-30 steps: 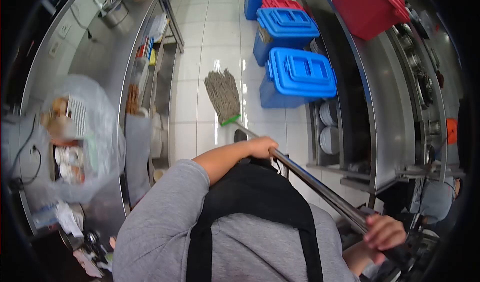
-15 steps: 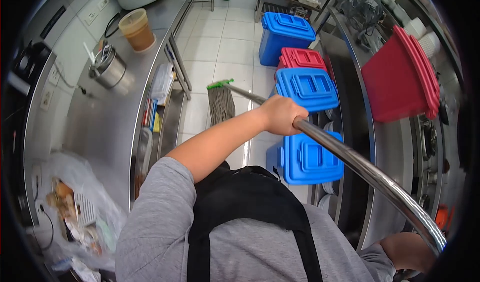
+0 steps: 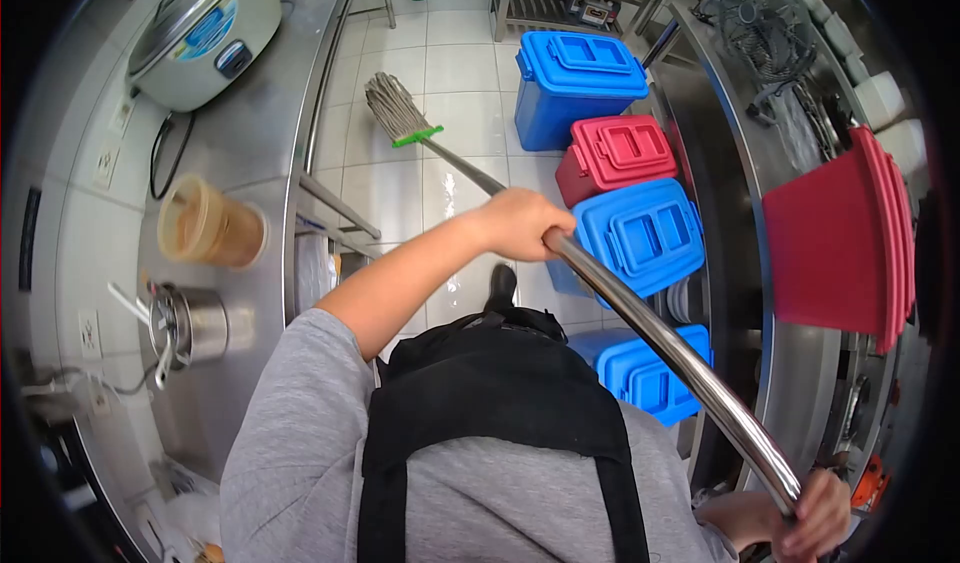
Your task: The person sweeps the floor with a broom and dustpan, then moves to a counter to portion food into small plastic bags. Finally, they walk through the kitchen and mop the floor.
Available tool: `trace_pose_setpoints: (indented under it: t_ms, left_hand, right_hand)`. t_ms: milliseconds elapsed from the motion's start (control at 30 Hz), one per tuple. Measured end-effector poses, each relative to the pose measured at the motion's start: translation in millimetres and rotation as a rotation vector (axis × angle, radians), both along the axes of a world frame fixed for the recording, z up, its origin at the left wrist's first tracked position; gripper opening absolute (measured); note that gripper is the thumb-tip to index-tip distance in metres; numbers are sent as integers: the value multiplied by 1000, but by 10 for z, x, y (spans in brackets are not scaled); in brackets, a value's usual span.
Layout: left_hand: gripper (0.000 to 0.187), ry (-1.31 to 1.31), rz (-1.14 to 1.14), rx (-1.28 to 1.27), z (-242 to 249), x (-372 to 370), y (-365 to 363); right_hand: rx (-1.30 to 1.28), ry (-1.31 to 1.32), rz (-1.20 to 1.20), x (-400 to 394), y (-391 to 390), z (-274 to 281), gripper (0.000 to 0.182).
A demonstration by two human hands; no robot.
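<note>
A mop (image 3: 400, 113) with grey strands and a green clamp rests on the white floor tiles, its strands pointing up and left. Its long metal handle (image 3: 680, 358) slants across my body towards the lower right. My left hand (image 3: 520, 225) is wrapped round the handle in front of my chest. At the lower right, my right hand (image 3: 815, 515) grips the handle near its end, the fingers curled about it. A blue lidded bin (image 3: 640, 238) stands just right of my left hand.
More lidded bins line the right side: a blue one (image 3: 580, 93), a red one (image 3: 620, 153) and a nearer blue one (image 3: 650, 373). A red bin (image 3: 835, 233) sits on the right counter. The left steel counter (image 3: 265, 313) holds a rice cooker (image 3: 205, 38) and a tub (image 3: 215, 223).
The mop head has swung up and left, farther from me, its strands now pointing away. My right hand has come into view on the handle. The view has shifted forward along the aisle.
</note>
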State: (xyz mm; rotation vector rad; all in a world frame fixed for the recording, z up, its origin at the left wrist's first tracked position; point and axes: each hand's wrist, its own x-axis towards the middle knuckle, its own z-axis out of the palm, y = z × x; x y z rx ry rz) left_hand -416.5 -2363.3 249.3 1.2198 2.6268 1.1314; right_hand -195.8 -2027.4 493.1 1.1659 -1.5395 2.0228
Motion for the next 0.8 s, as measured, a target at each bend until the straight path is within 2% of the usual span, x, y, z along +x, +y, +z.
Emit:
trace_pose_setpoints:
  t_ms: [33,67,100,133,167,200,233,300,367,433,567,700,800]
  left_hand:
    - [14,-11,-5,-8,-110,-175,0]
    - [16,-36,-25,92,-229,-351,30]
    - [19,-60,-35,195,-345,-546,49]
    - [19,-64,-18,195,-466,-760,54]
    - [21,-79,18,223,-596,-983,48]
    - [22,-100,50,251,-708,-1191,12]
    - [22,-117,61,250,-802,-1414,-57]
    - [23,-63,159,137,-839,-1892,-232]
    - [26,-51,181,169,-806,-2397,-464]
    - [28,58,294,294,-808,-2916,-811]
    - [24,190,464,203,-1025,-3803,-1789]
    - [27,222,529,66,-1593,-4725,-2957]
    - [25,157,522,8,-1991,-5727,-3750]
  right_hand:
    - [-94,-26,-147,-365,-253,-258,31]
    - [174,-102,197,-837,-82,-440,30]
    - [169,-150,93,-1230,-426,-661,31]
    - [204,-226,114,-1653,-633,-824,17]
    - [261,-368,-10,-2004,-969,-883,20]
    - [380,-351,58,-2426,-1108,-1000,24]
    - [319,-350,252,-2820,-1217,-1087,26]
    - [256,-169,449,-3543,-1433,-1043,27]
    - [184,-132,500,-4210,-1726,-951,26]
    - [158,-107,501,-4777,-2128,-960,24]
    - [211,19,501,-5741,-2989,-1333,17]
    - [301,80,513,-6623,-3916,-2001,23]
    - [344,86,479,-7511,-4565,-2550,21]
